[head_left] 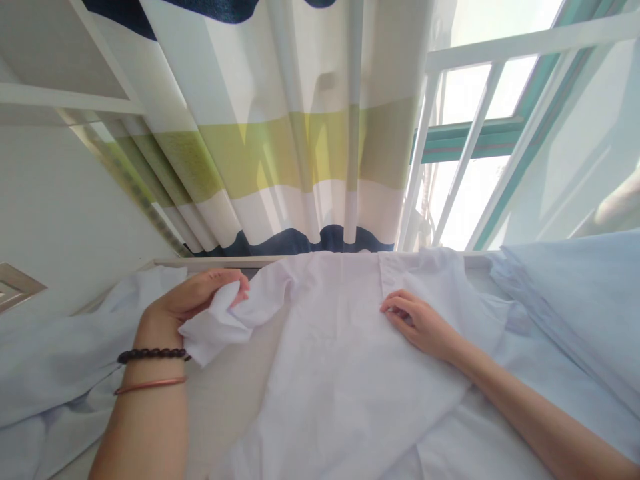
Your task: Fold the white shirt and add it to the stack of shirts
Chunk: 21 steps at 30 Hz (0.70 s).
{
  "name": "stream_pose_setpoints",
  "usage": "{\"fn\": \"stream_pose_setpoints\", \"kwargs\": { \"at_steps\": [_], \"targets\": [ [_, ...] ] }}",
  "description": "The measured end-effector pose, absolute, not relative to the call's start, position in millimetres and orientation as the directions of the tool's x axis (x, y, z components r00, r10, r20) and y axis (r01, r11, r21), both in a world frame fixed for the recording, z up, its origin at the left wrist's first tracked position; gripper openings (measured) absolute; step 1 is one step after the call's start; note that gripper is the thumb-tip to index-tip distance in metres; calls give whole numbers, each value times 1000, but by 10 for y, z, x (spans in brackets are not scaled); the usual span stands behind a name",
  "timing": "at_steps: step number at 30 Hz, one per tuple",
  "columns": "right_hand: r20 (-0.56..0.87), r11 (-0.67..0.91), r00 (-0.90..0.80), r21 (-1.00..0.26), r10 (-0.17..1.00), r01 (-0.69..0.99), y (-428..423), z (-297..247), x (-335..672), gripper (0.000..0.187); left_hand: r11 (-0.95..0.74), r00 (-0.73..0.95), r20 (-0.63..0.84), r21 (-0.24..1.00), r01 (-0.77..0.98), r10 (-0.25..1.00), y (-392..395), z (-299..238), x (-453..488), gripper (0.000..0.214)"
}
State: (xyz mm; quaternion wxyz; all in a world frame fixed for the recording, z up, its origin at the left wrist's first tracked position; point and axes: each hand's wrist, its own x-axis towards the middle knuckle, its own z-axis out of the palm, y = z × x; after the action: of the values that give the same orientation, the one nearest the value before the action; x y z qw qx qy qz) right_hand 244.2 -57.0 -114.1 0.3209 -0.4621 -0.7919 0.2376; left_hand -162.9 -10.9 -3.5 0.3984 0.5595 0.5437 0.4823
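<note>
A white long-sleeved garment point(340, 360) lies spread on a pale surface, its top end toward the far edge. Whether it is a shirt or a coat I cannot tell. My left hand point(205, 293) is closed around the end of its left sleeve, and the cuff cloth hangs below the fingers. A dark bead bracelet and a copper-coloured bangle circle that wrist. On the upper right of the garment, beside a stitched edge, rests my right hand point(417, 323). Its fingers are curled together, with the tips on the cloth.
More white cloth point(55, 367) lies rumpled at the left. Pale folded cloth point(585, 300) is heaped at the right. Beyond the far edge hangs a striped curtain point(310, 147), next to white railings point(467, 153) before a bright window. A wall stands on the left.
</note>
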Motion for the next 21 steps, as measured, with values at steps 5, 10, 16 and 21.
{"fn": "stream_pose_setpoints", "kwargs": {
  "at_steps": [5,10,16,21],
  "targets": [
    [299,466,-364,-667,882,581,-562,-1163,2448,19,139,-6,-259,500,855,966,-60,32,-1541,46],
    [330,494,-371,-647,868,581,-534,-1199,2453,18,409,-173,-523,378,830,835,-99,19,-1532,61],
    [321,486,-367,-625,873,611,-536,-1192,2455,21,248,-46,-475,371,895,879,-97,-201,-1375,33],
    [322,502,-393,-426,861,752,-603,-1181,2413,39,72,-25,-295,151,986,955,77,-39,-1549,33]
  ]
}}
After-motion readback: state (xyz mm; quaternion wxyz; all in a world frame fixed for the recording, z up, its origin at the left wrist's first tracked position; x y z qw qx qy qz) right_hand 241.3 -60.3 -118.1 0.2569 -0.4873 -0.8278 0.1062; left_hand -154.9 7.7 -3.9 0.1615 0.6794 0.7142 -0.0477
